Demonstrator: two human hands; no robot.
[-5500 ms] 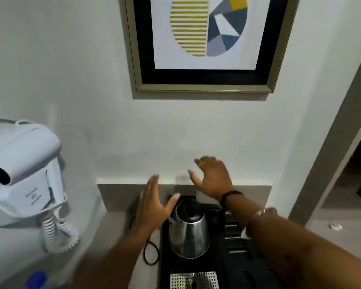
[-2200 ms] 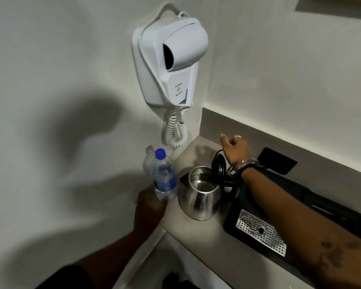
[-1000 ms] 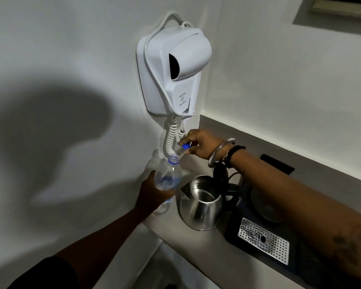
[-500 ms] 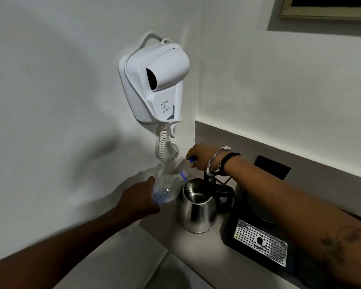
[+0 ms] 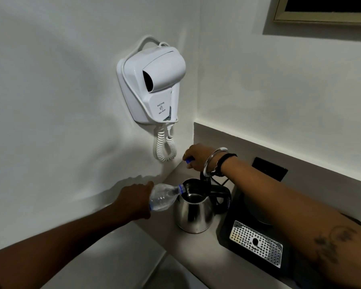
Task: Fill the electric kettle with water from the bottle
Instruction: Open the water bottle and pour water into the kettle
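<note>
A steel electric kettle (image 5: pixel 194 215) stands on the grey counter with its black lid raised. My left hand (image 5: pixel 133 200) grips a clear plastic water bottle (image 5: pixel 165 198) tipped almost level, its uncapped mouth at the kettle's rim. Water shows in the bottle's lower half. My right hand (image 5: pixel 198 156) hovers behind the kettle, closed on the blue bottle cap (image 5: pixel 189 160). The wrist sits just above the raised lid.
A white wall-hung hair dryer (image 5: pixel 154 86) with a coiled cord (image 5: pixel 165 147) hangs above the corner. A black tray (image 5: pixel 258 253) with a perforated metal drip plate sits right of the kettle. A black wall socket (image 5: pixel 269 168) is behind it. The counter's front edge (image 5: pixel 154 265) runs below.
The bottle has tipped further down, from slanted to nearly level, with its mouth now at the kettle's opening. My right hand still holds the cap behind the kettle.
</note>
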